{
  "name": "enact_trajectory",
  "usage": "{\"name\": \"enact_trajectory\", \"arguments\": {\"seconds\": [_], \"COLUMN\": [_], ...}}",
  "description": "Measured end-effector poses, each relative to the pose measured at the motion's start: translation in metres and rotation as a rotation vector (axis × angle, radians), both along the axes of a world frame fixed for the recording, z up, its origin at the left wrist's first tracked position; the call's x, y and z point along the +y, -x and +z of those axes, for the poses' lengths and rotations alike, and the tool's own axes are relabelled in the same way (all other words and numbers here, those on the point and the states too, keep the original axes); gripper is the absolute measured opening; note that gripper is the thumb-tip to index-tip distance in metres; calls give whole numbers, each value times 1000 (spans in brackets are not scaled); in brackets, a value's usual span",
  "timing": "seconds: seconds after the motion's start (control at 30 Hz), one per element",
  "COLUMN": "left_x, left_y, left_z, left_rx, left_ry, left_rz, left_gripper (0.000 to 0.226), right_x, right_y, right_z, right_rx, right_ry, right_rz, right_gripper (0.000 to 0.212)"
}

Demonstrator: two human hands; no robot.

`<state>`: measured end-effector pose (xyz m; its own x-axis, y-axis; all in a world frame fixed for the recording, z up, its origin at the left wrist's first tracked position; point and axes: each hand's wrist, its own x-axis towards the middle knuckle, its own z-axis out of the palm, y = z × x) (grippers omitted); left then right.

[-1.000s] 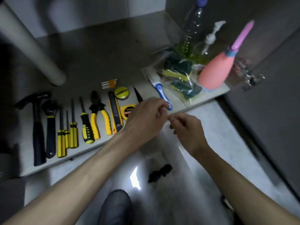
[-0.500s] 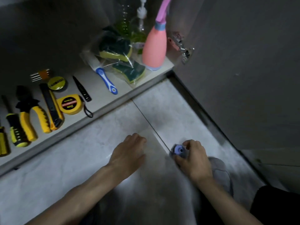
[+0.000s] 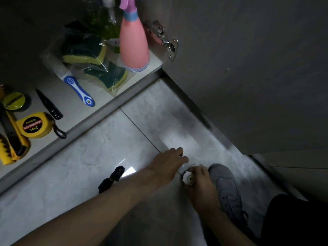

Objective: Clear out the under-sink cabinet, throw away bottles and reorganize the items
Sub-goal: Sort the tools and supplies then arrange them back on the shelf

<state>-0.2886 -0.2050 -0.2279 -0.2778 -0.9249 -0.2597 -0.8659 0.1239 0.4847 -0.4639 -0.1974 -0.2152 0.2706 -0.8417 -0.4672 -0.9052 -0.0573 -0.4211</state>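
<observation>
My right hand [image 3: 200, 185] is low over the floor tile and grips a small item with a white round top [image 3: 188, 178]; the rest of that item is hidden under my fingers. My left hand [image 3: 168, 162] reaches across and lies right beside it, its fingertips turned away from view. In the open cabinet stand a pink spray bottle [image 3: 134, 45] and, behind it, a clear bottle of green liquid [image 3: 104, 23]. Bagged green-and-yellow sponges [image 3: 85, 52] and a blue-handled brush [image 3: 78, 89] lie next to them.
On the cabinet floor [image 3: 99, 96] at the left lie a yellow tape measure [image 3: 33, 126], a black blade [image 3: 48, 104], a round yellow tin [image 3: 15, 101] and a yellow utility knife [image 3: 14, 137]. A black object [image 3: 111, 178] lies on the tile. My grey shoe [image 3: 225, 187] is beside my right hand. The open door [image 3: 248, 68] stands at the right.
The view swung down and right from the cabinet to the floor. Both hands dropped to the tile; the blue cap seen in my right hand is gone and a white top shows instead.
</observation>
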Motion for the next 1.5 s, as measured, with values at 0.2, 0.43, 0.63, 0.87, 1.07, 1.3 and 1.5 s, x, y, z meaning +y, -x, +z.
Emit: {"name": "enact_trajectory", "arguments": {"seconds": [0.2,0.43,0.63,0.87,1.07,1.3,1.5], "left_x": [16,49,51,29,26,30,33], "left_y": [-45,-141,-263,-339,-349,-346,-347], "left_z": [16,132,182,153,136,129,130], "left_rx": [114,103,-180,-92,-137,-91,-77], "left_ry": [-14,329,397,167,144,132,146], "left_rz": [206,555,755,876,825,814,812], "left_gripper": [38,37,38,23,15,24,27], "right_x": [-4,-17,-20,-40,-45,-50,-49], "right_y": [-20,-108,-213,-317,-354,-365,-361], "right_z": [12,45,90,100,95,96,96], "right_rx": [-133,-395,-602,-478,-345,-243,-267], "right_ry": [45,180,243,287,426,414,406], "right_rz": [-112,-101,133,308,384,430,440], "right_gripper": [26,24,31,42,30,29,26]}}
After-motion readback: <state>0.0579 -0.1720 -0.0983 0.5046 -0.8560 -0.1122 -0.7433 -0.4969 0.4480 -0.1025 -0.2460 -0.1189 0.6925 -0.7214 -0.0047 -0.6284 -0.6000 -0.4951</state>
